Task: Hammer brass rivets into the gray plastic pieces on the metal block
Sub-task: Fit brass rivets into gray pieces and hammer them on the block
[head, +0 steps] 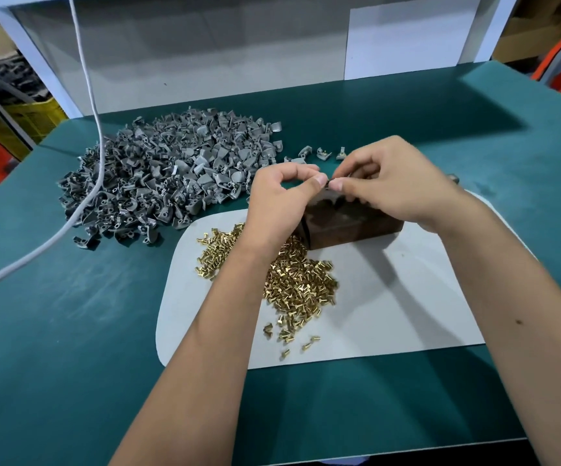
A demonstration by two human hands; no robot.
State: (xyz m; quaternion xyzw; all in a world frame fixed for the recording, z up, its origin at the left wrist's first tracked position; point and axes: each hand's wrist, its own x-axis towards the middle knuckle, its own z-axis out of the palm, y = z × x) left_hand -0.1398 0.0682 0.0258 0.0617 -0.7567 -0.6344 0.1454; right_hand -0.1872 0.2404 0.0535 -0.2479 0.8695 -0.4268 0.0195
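A dark metal block (353,227) stands on a white mat (406,297). Above its top, my left hand (279,200) and my right hand (390,183) meet fingertip to fingertip, both pinching one small dark piece (328,181) that is mostly hidden by the fingers. A light gray plastic piece (327,198) shows just below them on the block's top. A heap of brass rivets (299,284) lies on the mat in front of the block, partly under my left forearm. A big pile of gray plastic pieces (171,176) covers the green table to the left.
Three loose gray pieces (322,153) lie behind my hands. A metal end of some tool (454,179) peeks out past my right hand. A white cord (94,129) hangs down over the pile and runs off left. White panels wall the back of the green table (70,331).
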